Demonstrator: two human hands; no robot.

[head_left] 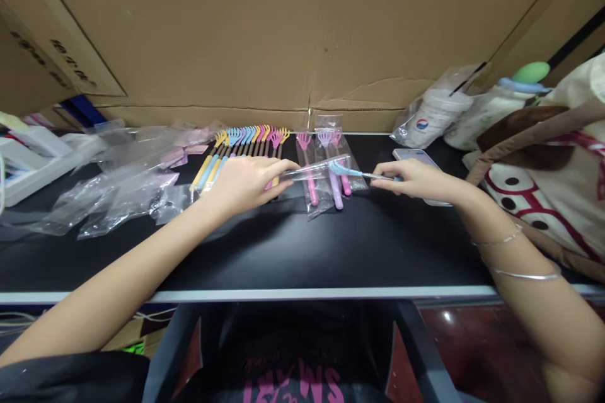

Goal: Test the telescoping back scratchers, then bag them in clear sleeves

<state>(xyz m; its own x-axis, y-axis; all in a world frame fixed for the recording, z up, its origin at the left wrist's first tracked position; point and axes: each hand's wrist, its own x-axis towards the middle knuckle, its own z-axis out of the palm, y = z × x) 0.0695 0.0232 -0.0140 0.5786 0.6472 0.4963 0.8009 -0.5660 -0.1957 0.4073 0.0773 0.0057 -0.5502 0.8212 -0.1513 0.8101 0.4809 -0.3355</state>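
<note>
My right hand (409, 177) is closed round the shaft of a back scratcher (347, 170) with a light blue claw head pointing left. That head lies at the open end of a clear plastic bag (309, 170), which my left hand (258, 181) pinches at its other end. I cannot tell how far the head is inside the bag. Under the bag lie several bagged back scratchers (335, 192), pink and purple. Beyond my left hand a row of back scratchers (246, 138) in yellow, blue, purple and pink lies on the table, partly hidden by the hand.
A pile of clear plastic bags (127, 176) covers the table's left side, near a white plastic holder (38, 160). At right are a phone (420, 157), a bagged cup (439, 116), a bottle (510, 101) and a cloth bag (558, 157). A cardboard wall (283, 31) stands behind.
</note>
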